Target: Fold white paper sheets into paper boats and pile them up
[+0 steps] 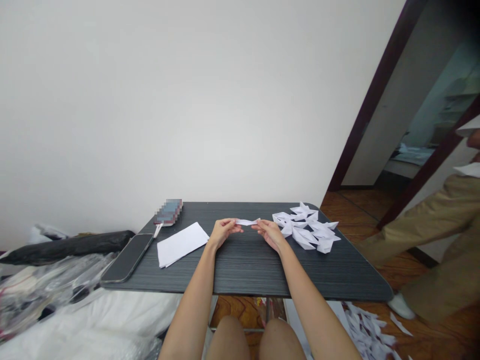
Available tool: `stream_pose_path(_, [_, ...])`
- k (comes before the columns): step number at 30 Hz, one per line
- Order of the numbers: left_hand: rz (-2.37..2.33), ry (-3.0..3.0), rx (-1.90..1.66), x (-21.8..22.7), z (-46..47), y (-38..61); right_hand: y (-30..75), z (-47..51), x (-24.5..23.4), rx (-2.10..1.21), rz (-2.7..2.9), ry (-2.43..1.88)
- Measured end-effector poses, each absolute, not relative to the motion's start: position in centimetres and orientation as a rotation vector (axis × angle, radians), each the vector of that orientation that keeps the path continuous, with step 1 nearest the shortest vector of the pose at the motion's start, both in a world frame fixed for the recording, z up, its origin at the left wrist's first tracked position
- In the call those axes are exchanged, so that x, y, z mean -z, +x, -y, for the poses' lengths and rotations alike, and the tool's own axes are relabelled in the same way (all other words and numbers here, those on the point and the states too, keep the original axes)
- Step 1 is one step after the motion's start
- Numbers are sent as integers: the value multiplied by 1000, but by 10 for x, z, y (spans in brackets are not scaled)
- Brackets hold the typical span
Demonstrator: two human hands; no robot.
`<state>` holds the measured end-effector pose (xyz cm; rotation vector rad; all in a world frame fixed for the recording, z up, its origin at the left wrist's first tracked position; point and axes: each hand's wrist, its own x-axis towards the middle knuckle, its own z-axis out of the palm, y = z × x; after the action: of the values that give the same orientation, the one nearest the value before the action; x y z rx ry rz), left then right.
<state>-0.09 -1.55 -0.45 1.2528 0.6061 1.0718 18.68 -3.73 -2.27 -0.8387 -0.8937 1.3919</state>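
Note:
A small folded strip of white paper [246, 222] hangs just above the dark table [247, 270], held at both ends. My left hand [224, 231] pinches its left end. My right hand [269, 233] pinches its right end. A pile of several folded white paper shapes [306, 227] lies on the table just right of my right hand. A short stack of flat white sheets [181, 243] lies left of my left hand.
A dark phone [127, 257] lies at the table's left edge, a second phone [168, 212] with a cable behind it. Bags and a black bundle [63, 247] crowd the left. Paper scraps [365, 330] litter the floor. Another person in tan clothing [435, 240] sits at the right.

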Motion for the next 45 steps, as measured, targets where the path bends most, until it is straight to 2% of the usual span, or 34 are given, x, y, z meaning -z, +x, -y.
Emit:
stream_pose_path(6, [-640,1326,-1059,8,15,1,183,35,25,-1321,855,-878])
stream_pose_path(16, [-823,1472,-1181,13,12,9,173,35,30,-993,1049,-995])
stream_pose_path(25, [-879,1289,-1343,11,13,8,169,38,19,-1027,1018,-861])
stream_pose_path(34, [-703,1118,-1326,6,17,11,172,35,21,-1043,862,-833])
stream_pose_path(40, [-733,1209,-1310,4,19,8,171,36,18,-1098,832,-876])
stream_pose_path(45, [-880,1464,-1314,5,15,3,169,39,20,-994,1042,-962])
